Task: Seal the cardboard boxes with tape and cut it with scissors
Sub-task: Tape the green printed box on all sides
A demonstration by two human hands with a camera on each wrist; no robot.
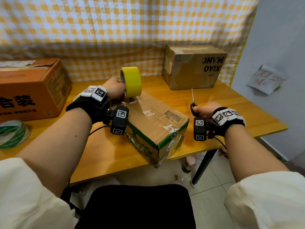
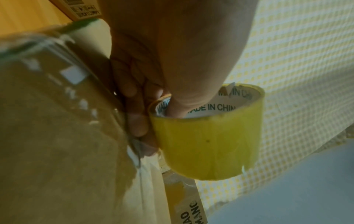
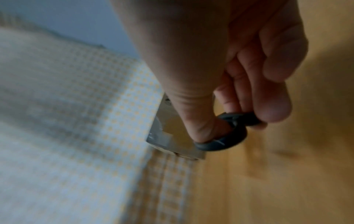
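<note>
A brown cardboard box [image 1: 153,119] with green print lies slantwise on the table in front of me. My left hand [image 1: 115,90] grips a yellow tape roll [image 1: 132,81], thumb inside its core, at the box's far end. In the left wrist view the thumb sits in the tape roll [image 2: 208,142] beside the box top [image 2: 57,136]. My right hand [image 1: 204,110] holds black-handled scissors [image 1: 194,103], blades pointing up and away, right of the box. In the right wrist view thumb and fingers pass through the scissors' handle loops [image 3: 226,136].
An orange box [image 1: 31,88] stands at the left, a taped brown box [image 1: 193,66] at the back right. A green-and-white tape roll [image 1: 13,133] lies near the left table edge. Checked cloth [image 1: 115,30] hangs behind. The table's right edge [image 1: 264,113] drops to the floor.
</note>
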